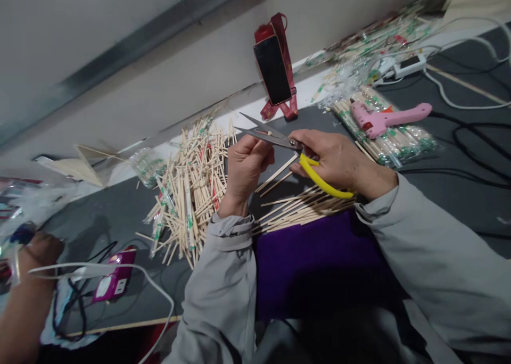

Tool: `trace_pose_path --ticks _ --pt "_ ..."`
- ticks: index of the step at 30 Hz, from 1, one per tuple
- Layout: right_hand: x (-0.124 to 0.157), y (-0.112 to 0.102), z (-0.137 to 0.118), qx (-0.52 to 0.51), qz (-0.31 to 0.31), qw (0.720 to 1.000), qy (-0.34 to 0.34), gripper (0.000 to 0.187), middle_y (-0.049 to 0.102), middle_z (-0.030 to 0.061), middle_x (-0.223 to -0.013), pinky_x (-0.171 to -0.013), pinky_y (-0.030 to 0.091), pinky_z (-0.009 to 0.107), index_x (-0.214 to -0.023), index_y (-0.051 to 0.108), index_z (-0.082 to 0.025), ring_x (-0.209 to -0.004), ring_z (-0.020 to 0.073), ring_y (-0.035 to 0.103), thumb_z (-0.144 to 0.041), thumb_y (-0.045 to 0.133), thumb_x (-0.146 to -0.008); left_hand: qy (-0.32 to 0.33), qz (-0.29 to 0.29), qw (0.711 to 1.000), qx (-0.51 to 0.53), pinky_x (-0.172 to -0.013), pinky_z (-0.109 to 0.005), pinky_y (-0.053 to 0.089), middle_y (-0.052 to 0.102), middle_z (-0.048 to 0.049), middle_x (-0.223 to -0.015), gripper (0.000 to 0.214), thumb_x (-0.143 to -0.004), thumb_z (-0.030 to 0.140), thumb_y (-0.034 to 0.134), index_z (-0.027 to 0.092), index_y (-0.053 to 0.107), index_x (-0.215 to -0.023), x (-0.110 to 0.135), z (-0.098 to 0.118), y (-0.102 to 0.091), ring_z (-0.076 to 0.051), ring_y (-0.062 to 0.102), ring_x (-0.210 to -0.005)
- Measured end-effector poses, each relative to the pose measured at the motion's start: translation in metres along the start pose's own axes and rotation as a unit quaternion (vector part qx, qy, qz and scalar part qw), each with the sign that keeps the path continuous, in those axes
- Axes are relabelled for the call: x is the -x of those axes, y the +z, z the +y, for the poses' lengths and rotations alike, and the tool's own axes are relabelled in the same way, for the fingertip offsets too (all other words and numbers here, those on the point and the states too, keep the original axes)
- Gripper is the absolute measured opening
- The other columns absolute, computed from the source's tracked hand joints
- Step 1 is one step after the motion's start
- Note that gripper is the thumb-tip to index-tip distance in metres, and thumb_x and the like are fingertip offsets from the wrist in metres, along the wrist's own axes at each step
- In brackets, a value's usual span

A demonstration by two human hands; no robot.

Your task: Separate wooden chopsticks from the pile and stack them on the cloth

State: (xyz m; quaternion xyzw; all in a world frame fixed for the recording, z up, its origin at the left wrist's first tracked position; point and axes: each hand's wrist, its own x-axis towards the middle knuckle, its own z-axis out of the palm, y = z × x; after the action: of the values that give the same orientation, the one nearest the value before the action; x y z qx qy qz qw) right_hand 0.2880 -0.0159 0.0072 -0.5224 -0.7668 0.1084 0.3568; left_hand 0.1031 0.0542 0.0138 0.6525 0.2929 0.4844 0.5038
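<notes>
My right hand [335,159] is closed round scissors with a yellow handle [323,180]. Their blades [263,131] are spread and point left, over the fingers of my left hand [247,167]. That hand is pinched on a thin wooden stick [270,134]; only a short pale end shows near the blades. Beneath my hands, a row of loose wooden sticks [295,209] lies along the edge of a purple cloth [311,268]. Left of my left hand is a large heap of wooden sticks [195,193], some in clear wrappers.
A pink glue gun [383,118] rests on wrapped stick bundles [411,140] at right, with black cords beside it. A phone [273,68] leans upright by the wall. At left are a co-worker's hand [42,249], a magenta power strip [115,273] and a white cable [151,284].
</notes>
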Motion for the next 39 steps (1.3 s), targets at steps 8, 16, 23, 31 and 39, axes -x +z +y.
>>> trace_pose_path --ticks 8,16,23,31,39 --pt "0.002 -0.002 -0.007 0.085 -0.003 0.996 0.041 0.032 0.066 0.0061 -0.086 -0.066 0.036 0.029 -0.11 0.061 -0.019 -0.07 0.0185 0.055 -0.023 0.051 -0.08 0.007 0.012 1.0 -0.009 -0.035 -0.017 0.023 0.053 0.003 -0.049 0.03 -0.081 0.037 0.068 0.017 0.056 -0.063 -0.001 -0.004 -0.003 -0.003 0.033 -0.036" --pt "0.0 -0.006 -0.009 0.127 -0.02 0.99 0.055 0.033 0.067 0.0073 -0.086 -0.065 0.036 0.03 -0.112 0.06 -0.02 -0.073 0.0206 0.058 -0.022 0.051 -0.08 -0.016 0.016 1.0 0.017 -0.033 -0.016 0.019 0.056 0.0033 -0.053 0.025 -0.08 0.036 0.069 0.017 0.057 -0.069 -0.003 -0.01 -0.003 -0.003 0.033 -0.034" --pt "0.004 -0.007 -0.007 0.125 -0.006 0.991 0.04 0.033 0.068 0.0074 -0.096 -0.067 0.038 0.031 -0.115 0.058 -0.021 -0.08 0.0221 0.06 -0.033 0.054 -0.084 -0.002 0.029 0.999 0.022 -0.034 -0.015 0.021 0.058 0.0039 -0.053 0.023 -0.077 0.034 0.073 0.017 0.058 -0.073 -0.004 -0.005 -0.002 -0.003 0.034 -0.035" --pt "0.004 -0.004 -0.001 0.091 -0.026 0.995 0.031 0.051 0.065 0.008 -0.101 -0.07 0.04 0.031 -0.121 0.053 -0.021 -0.085 0.0229 0.059 -0.05 0.062 -0.08 -0.019 0.007 1.0 0.015 -0.034 -0.017 0.019 0.055 0.0025 -0.049 0.03 -0.076 0.045 0.072 0.016 0.063 -0.076 -0.001 -0.005 -0.003 -0.003 0.032 -0.034" --pt "0.004 0.0 0.0 0.05 -0.02 0.998 0.02 0.048 0.064 0.0089 -0.101 -0.074 0.041 0.031 -0.119 0.054 -0.018 -0.083 0.0213 0.057 -0.046 0.062 -0.081 -0.011 -0.011 1.0 -0.009 -0.035 -0.019 0.02 0.053 0.0024 -0.049 0.034 -0.078 0.048 0.07 0.016 0.063 -0.068 0.001 -0.005 -0.003 -0.003 0.032 -0.035"
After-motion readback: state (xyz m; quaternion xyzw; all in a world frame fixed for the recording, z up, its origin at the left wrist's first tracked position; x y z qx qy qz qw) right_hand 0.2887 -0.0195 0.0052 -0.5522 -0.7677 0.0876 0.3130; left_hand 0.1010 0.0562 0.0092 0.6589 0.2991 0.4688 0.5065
